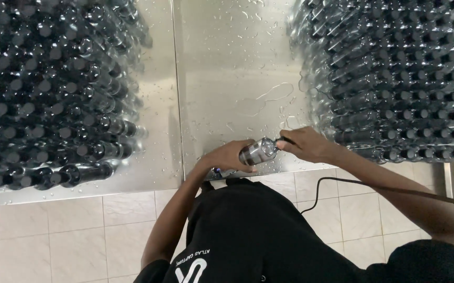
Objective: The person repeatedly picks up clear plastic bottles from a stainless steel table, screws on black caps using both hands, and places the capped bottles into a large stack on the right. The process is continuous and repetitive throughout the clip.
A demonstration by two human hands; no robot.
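My left hand (226, 156) grips the body of a small clear bottle (258, 151) held level over the front edge of a wet steel table (227, 78). At the bottle's capped end, my right hand (306, 144) pinches the dark cap with its fingertips. Both hands meet at the table's near edge, in front of my black shirt.
A large stack of dark-capped clear bottles (48, 94) lies on its side at the left, and another stack (394, 78) fills the right. Water drops dot the steel between them. A black cable (342, 181) runs over the tiled floor (69, 236) below.
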